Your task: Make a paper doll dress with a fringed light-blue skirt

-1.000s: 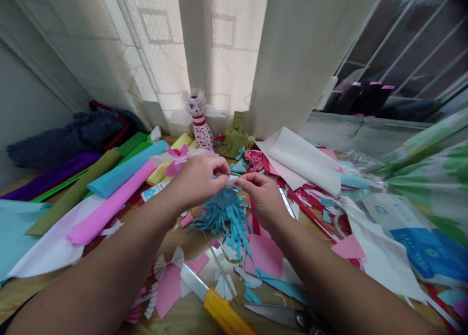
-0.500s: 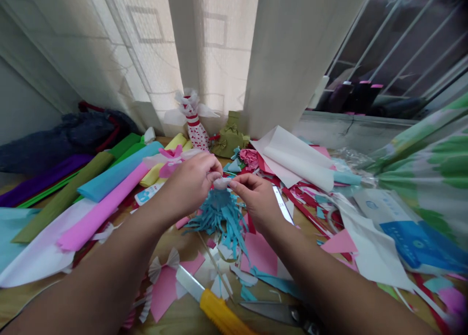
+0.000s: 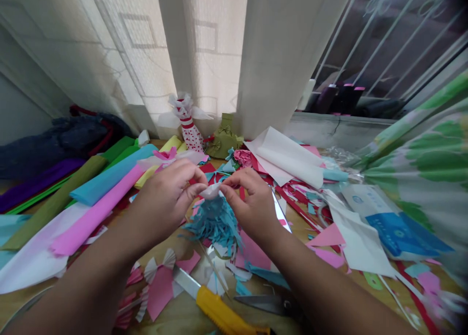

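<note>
My left hand (image 3: 168,201) and my right hand (image 3: 250,203) meet above the table, both pinching a small white paper piece (image 3: 211,191). From it hangs a tuft of blue fringed paper (image 3: 214,223). The fingers of both hands are closed on the white top. Below the hands lie paper scraps, a yellow utility knife (image 3: 215,310) and scissors (image 3: 268,303).
Rolls of crepe paper in pink (image 3: 91,213), blue (image 3: 109,179), olive and purple lie at left. A red-and-white paper figure (image 3: 188,125) and a green gift box (image 3: 223,140) stand by the curtain. White sheets (image 3: 288,157) and a blue-printed bag (image 3: 395,227) lie at right.
Both hands with the blue tuft have drifted slightly left and down in view, and the camera has shifted. The grip on the white piece is unchanged.
</note>
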Demonstrator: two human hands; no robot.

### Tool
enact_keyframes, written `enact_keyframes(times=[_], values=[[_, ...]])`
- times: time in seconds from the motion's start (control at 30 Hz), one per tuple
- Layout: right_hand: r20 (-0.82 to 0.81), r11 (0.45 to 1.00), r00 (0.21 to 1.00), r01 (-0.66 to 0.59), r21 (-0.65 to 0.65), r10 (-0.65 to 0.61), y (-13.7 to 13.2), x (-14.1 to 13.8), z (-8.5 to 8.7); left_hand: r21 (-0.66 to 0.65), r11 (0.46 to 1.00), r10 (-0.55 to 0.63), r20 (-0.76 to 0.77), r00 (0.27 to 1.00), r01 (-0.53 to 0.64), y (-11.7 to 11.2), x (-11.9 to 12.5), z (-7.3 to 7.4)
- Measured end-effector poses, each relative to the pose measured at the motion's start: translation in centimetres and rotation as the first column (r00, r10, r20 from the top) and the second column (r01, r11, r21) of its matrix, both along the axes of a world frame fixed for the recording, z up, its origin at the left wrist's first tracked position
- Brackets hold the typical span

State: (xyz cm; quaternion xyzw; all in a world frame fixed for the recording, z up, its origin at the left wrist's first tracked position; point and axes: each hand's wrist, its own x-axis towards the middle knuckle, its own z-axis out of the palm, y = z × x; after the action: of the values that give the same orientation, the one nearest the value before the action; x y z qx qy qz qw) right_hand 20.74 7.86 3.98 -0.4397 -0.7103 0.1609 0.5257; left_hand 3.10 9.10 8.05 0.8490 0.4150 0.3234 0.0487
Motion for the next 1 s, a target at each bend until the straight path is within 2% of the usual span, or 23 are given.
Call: enact_keyframes(times=[0.17, 0.3, 0.4, 0.47, 0.7, 0.83, 1.0], values=[[0.054, 0.997, 0.996, -0.067, 0.05, 0.064, -1.0, -0.3, 0.6, -0.02, 1.0, 0.005, 0.047, 0.999, -0.004, -1.3, -0.7, 0.7], [0.139, 0.995, 0.985, -0.101, 0.01, 0.099, -1.5, -0.3, 1.2, -0.149, 0.988, -0.016, 0.092, 0.996, 0.03, -1.7, -0.7, 0.9], [0.186, 0.992, 0.975, -0.122, 0.004, 0.119, -1.4, -0.2, 1.5, -0.317, 0.945, -0.027, 0.178, 0.984, 0.083, -1.6, -0.5, 0.5], [0.203, 0.99, 0.97, -0.138, 0.006, 0.134, -1.2, -0.1, 1.6, -0.385, 0.917, -0.015, 0.234, 0.972, 0.107, -1.5, -0.4, 0.1], [0.205, 0.984, 0.963, -0.18, 0.002, 0.176, -0.3, -0.1, 1.7, -0.45, 0.878, 0.002, 0.345, 0.939, 0.163, -0.5, -0.3, -1.0], [0.106, 0.973, 0.975, -0.18, -0.143, 0.196, 0.1, -0.1, 1.3, -0.45, 0.88, 0.002, 0.317, 0.948, 0.149, -0.1, -0.2, -0.8], [-0.166, 0.904, 0.966, -0.244, -0.352, 0.196, 0.6, -0.2, 1.3, -0.447, 0.888, 0.016, 0.27, 0.963, 0.11, 0.7, 0.2, -0.3]])
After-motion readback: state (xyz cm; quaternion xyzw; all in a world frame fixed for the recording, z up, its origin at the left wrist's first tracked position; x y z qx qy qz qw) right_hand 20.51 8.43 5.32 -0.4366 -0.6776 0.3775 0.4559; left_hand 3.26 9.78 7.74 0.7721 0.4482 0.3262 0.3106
